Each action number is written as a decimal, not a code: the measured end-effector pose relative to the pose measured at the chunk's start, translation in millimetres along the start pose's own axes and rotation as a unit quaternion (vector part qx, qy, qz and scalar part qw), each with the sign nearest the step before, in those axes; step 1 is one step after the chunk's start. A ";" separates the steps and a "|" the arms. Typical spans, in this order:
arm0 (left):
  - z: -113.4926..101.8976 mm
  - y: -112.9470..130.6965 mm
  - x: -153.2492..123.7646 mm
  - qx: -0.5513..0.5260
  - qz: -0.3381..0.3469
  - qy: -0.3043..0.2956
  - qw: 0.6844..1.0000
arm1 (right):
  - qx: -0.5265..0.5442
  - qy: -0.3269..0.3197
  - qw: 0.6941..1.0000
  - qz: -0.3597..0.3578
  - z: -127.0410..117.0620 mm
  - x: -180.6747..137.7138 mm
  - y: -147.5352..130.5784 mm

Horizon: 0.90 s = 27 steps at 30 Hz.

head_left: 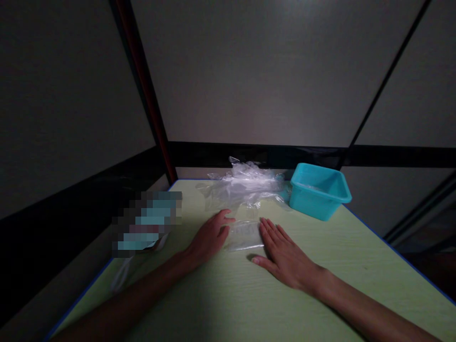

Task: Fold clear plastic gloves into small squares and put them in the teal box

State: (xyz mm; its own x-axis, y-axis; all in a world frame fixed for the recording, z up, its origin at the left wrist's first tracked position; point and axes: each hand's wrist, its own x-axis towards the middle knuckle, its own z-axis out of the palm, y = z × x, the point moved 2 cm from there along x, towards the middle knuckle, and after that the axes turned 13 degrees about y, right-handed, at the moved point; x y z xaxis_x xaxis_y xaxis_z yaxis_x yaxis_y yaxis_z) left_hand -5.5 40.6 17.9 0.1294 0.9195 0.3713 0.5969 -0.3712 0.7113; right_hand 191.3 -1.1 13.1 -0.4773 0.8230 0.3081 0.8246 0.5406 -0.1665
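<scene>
Between left fingers (222, 214) and right fingers (270, 233), clear plastic (245, 235), flat

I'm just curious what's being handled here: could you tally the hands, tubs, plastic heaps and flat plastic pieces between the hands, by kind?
Hands: 2 (left hand, right hand)
Tubs: 1 (turquoise tub)
Plastic heaps: 1 (clear heap; its pieces can't be counted)
Flat plastic pieces: 1 (clear sheet between the hands)
Total: 5

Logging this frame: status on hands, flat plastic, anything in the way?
Left hand open, right hand flat, at opposite sides of clear plastic piece. Lying flat on table. Crumpled plastic close beyond; teal bin farther right.
</scene>
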 end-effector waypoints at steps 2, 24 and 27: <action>0.2 -0.6 -0.3 -0.007 -0.002 0.004 1.000 | 0.002 0.008 1.000 -0.004 0.7 0.1 1.2; 1.2 -1.0 -1.2 -0.027 -0.011 0.016 0.999 | -0.003 -0.008 1.000 -0.005 -0.1 6.0 6.0; 1.3 -1.5 -1.2 -0.034 -0.015 0.021 0.999 | -0.004 -0.002 1.000 -0.003 1.5 6.2 7.1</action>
State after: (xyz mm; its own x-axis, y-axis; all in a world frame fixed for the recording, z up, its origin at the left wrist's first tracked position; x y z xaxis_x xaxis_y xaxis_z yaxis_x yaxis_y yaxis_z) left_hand -5.5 40.3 15.7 0.0790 0.9245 0.3729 0.5446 -0.3533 0.7606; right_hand 193.8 8.2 12.4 -0.4826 0.8208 0.3056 0.8247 0.5433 -0.1571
